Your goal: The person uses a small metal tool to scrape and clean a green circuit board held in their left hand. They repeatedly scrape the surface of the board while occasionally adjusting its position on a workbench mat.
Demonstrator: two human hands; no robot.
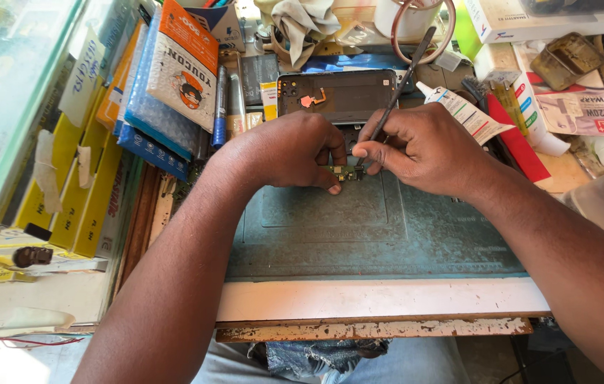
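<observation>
On the blue-green work mat [359,242], near its 12 o'clock edge, both hands meet over a small green circuit board [345,173]. The left hand [284,153] reaches in from 7 o'clock, knuckles up, its fingers curled down so that the fingertips [333,186] press the board flat against the mat. The right hand [423,149] comes in from 4 o'clock and grips a thin dark tool [400,80] like a pen; the shaft slants up toward 1 o'clock and its tip meets the board's right end. Just beyond the hands at 12 o'clock lies an opened dark phone [337,94], inside up, an orange flex strip showing. At 10 o'clock a rack [67,206] holds upright yellow, blue and orange packets. At 2 o'clock a white glue tube [462,110] lies just beside the right hand.
</observation>
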